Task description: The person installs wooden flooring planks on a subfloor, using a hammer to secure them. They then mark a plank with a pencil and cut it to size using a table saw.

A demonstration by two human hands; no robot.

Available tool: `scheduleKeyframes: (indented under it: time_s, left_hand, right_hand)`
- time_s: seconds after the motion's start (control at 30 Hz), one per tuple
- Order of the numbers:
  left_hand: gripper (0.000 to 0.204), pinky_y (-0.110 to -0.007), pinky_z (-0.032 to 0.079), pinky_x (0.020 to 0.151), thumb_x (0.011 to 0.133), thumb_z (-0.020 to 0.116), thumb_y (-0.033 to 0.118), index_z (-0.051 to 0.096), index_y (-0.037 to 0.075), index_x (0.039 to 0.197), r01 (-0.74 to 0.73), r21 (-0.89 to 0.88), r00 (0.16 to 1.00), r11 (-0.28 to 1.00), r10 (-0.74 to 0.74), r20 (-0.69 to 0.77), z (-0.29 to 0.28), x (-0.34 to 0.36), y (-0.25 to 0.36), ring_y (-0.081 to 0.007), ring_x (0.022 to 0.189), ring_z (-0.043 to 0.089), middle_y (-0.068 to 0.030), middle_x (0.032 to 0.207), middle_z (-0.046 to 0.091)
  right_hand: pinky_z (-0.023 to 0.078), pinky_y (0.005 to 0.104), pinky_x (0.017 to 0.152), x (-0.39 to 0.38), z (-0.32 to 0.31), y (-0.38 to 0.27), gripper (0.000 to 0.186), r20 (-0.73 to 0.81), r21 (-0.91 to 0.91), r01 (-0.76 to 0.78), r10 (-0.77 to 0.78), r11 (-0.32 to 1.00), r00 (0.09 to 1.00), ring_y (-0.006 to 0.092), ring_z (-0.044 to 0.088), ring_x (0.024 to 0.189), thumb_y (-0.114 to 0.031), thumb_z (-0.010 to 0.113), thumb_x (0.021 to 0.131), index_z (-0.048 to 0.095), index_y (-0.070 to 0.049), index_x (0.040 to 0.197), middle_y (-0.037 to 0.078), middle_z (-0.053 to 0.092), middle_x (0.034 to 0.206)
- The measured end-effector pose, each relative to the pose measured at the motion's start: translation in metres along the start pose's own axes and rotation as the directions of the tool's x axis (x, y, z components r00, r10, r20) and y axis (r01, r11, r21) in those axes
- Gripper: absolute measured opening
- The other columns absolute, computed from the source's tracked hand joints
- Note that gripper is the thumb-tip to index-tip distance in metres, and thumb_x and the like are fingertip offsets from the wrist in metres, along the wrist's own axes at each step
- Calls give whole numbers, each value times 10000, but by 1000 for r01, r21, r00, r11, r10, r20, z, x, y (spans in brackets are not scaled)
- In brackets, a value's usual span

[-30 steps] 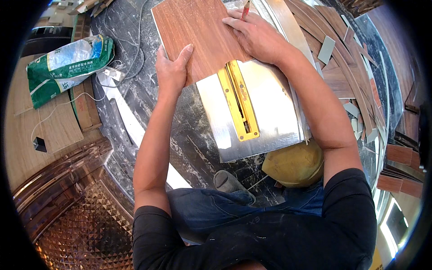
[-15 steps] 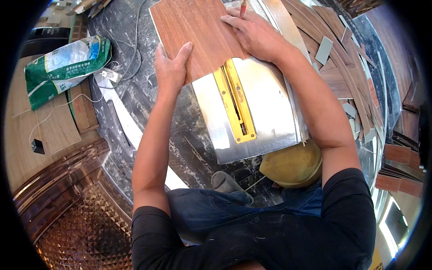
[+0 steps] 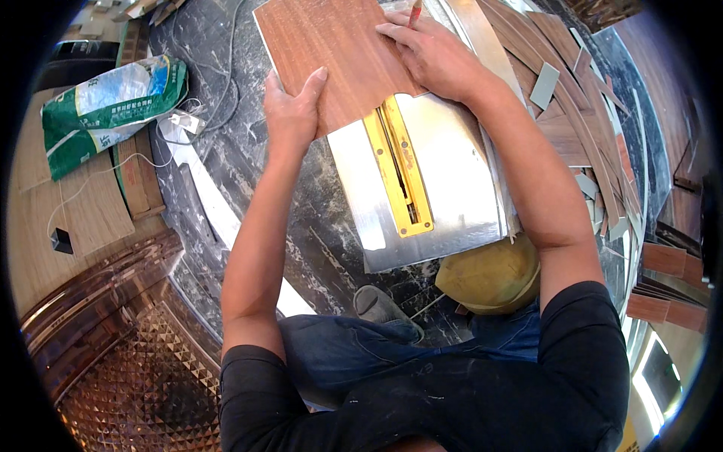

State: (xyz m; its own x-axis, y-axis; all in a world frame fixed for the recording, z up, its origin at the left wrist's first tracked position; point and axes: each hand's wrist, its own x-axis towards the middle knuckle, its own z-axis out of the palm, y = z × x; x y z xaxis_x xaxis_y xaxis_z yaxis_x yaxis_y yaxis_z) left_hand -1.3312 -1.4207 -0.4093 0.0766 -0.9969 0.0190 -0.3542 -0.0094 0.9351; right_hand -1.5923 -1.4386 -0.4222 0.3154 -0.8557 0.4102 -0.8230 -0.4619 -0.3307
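Observation:
A reddish-brown wood-grain board (image 3: 331, 56) lies over the far part of a shiny metal saw table (image 3: 452, 166). My left hand (image 3: 292, 113) grips the board's left edge, thumb on top and fingers mostly hidden beneath. On the right edge rests my right hand (image 3: 437, 60), closed against the board, with a red pencil (image 3: 415, 13) sticking up between its fingers. The board's near edge has an uneven, stepped outline. It covers the far end of a long yellow slotted insert (image 3: 403, 173) in the saw table. Inside the slot, details are too dark to make out.
A green and white bag (image 3: 113, 105) lies at left, near a white plug block (image 3: 187, 120) and grey cable. Plank offcuts (image 3: 557, 113) are heaped at right. Below the saw table sit a yellowish rounded object (image 3: 489, 275) and my grey shoe (image 3: 380, 307).
The whole view has shifted very slightly. Both hands keep the same hold on the board, which shows no clear movement against the saw table.

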Motion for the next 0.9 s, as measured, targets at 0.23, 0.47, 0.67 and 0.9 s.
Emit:
scheduleKeyframes:
  time_s: [0.23, 0.47, 0.67, 0.9]
  left_hand:
    - [651, -398, 598, 867, 928, 836, 337, 550, -88, 1330, -16, -2, 1000, 1000, 16, -5, 0, 0, -8, -290, 1000, 736, -248, 1163, 715]
    - [633, -400, 598, 859, 938, 825, 324, 544, -87, 1329, -11, 50, 1000, 999, 12, -16, 2, -3, 0, -296, 987, 736, -242, 1152, 715]
    - [626, -391, 599, 856, 936, 826, 306, 546, -92, 1329, -1, -14, 1000, 1000, 1, -3, 1, -3, -3, -293, 989, 737, -241, 1167, 715]
    - [625, -387, 593, 863, 933, 828, 301, 556, -84, 1343, -10, -25, 1000, 1000, 10, 2, 4, -2, -3, -281, 999, 737, -240, 1173, 718]
  right_hand:
    - [458, 455, 1171, 1, 0, 0, 397, 1, 23, -2, 2, 1000, 1000, 378, 597, 1347, -129, 543, 1028, 687, -72, 1393, 168, 605, 1520]
    - [477, 452, 1149, 0, 0, 1, 363, -11, -11, 5, -5, 1000, 1000, 377, 600, 1336, -137, 573, 1047, 679, -58, 1386, 165, 612, 1505]
    - [477, 453, 1141, 1, -2, 1, 353, -13, 26, 57, -57, 998, 998, 381, 596, 1336, -119, 594, 1042, 675, -49, 1378, 171, 610, 1505]
    - [467, 453, 1148, 0, -5, -2, 364, 22, 82, -38, 36, 996, 999, 388, 590, 1342, -151, 597, 1038, 676, -54, 1379, 172, 606, 1509]
